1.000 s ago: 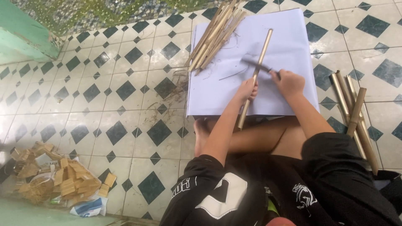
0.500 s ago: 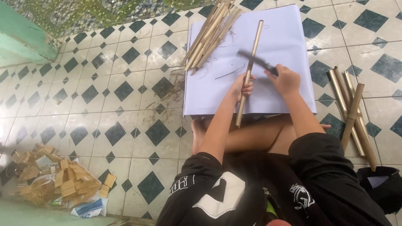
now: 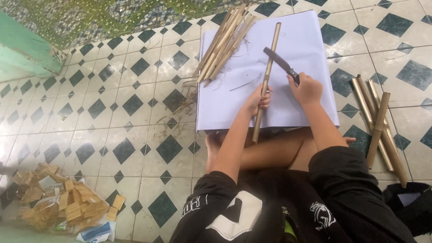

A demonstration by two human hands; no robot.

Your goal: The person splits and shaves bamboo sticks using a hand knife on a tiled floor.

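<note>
Bamboo stick (image 3: 266,76) stayed gripped by left hand (image 3: 258,100) | right hand (image 3: 307,89) held knife (image 3: 281,63), blade now nearer the stick | white sheet (image 3: 310,40) unmoved

A long, thin bamboo stick (image 3: 266,81) lies lengthwise over a white sheet (image 3: 310,40) on the tiled floor, pale tan and straight, its near end reaching past the sheet's edge. A dark-bladed knife (image 3: 280,63) rests slantwise against it partway up, blade touching the stick's right side.
</note>
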